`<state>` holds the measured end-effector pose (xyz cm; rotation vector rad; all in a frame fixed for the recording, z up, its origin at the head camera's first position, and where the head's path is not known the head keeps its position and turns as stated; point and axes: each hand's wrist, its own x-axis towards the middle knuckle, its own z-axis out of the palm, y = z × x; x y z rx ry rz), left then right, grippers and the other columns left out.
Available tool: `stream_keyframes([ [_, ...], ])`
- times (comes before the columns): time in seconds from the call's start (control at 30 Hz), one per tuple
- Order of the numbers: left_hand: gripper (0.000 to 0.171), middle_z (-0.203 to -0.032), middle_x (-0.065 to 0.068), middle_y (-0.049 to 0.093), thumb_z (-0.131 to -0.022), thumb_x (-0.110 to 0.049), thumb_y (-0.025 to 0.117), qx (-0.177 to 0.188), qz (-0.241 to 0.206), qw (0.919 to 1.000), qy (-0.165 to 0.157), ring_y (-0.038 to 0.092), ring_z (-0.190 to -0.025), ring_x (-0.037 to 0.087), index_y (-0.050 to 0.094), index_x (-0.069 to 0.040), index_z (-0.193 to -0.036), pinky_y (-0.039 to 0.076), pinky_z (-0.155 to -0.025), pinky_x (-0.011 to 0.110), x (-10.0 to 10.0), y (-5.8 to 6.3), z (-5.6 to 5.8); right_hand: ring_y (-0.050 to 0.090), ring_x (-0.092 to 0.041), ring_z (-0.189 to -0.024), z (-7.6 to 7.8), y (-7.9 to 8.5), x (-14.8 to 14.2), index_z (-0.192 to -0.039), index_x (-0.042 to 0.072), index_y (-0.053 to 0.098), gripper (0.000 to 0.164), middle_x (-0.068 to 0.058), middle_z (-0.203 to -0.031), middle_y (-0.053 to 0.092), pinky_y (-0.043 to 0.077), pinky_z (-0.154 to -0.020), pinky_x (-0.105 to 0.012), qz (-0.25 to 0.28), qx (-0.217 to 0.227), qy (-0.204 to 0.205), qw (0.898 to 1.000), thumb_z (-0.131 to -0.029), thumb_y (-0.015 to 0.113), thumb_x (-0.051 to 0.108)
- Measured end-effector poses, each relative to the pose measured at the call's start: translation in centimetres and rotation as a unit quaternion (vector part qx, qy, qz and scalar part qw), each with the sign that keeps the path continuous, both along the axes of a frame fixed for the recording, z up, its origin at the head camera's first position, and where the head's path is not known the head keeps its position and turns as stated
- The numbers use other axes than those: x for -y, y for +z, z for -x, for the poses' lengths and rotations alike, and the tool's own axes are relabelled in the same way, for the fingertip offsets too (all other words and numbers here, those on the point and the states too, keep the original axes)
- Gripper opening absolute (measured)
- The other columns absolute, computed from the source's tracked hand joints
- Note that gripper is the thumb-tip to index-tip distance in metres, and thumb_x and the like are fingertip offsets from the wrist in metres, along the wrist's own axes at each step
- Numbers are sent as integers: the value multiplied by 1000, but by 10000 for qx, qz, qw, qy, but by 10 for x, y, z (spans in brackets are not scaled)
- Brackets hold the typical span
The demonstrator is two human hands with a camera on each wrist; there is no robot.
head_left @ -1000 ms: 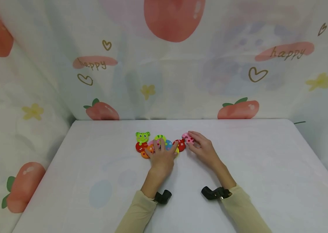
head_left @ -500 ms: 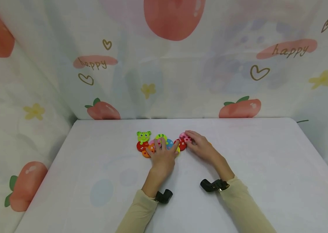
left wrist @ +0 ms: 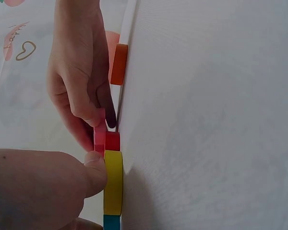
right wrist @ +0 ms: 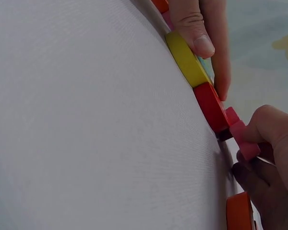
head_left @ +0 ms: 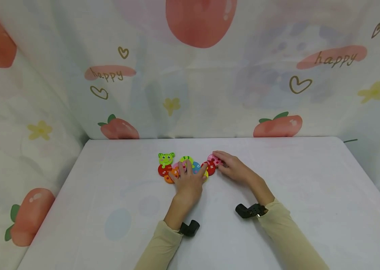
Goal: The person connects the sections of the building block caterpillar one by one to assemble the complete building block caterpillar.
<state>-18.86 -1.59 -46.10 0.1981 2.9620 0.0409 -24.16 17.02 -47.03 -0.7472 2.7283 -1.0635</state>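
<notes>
A flat caterpillar puzzle of numbered, coloured pieces lies on the table, its green frog-like head at the left end. My left hand rests on the middle pieces with fingers spread, its thumb by the yellow piece in the left wrist view. With thumb and fingers my right hand pinches a pink spotted puzzle piece at the chain's right end. That pink piece sits slightly higher than the adjoining red piece and overlaps its edge. Part of the middle of the chain is hidden under my left hand.
An orange piece lies apart beyond my right hand in the wrist views; the hand hides it in the head view. The white table ends at a patterned cloth backdrop.
My right hand has brought the pink piece leftward, down against the red piece at the chain's right end. My left hand has stayed spread on the pieces.
</notes>
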Motion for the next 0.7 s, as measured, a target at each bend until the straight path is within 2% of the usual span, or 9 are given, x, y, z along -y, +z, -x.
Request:
stream_keyframes([
  [0.37, 54, -159, 17, 24, -99, -44, 45, -25, 26, 10000, -44, 19, -147, 45, 25, -46, -150, 27, -105, 75, 1, 0, 0, 41, -39, -138, 2, 2, 0, -142, -4, 43, 51, -23, -147, 45, 37, -111, -51, -56, -44, 59, 10000, -93, 55, 3],
  [0.7, 53, -158, 18, 26, -99, -44, 45, -130, -124, 9998, -18, 19, -147, 46, 28, -46, -149, 26, -104, 76, 1, -3, 0, 44, -39, -136, 3, 6, 0, -141, -4, 44, 49, -23, -146, 46, 40, -110, -51, -152, 28, 115, 9998, -93, 55, 4],
])
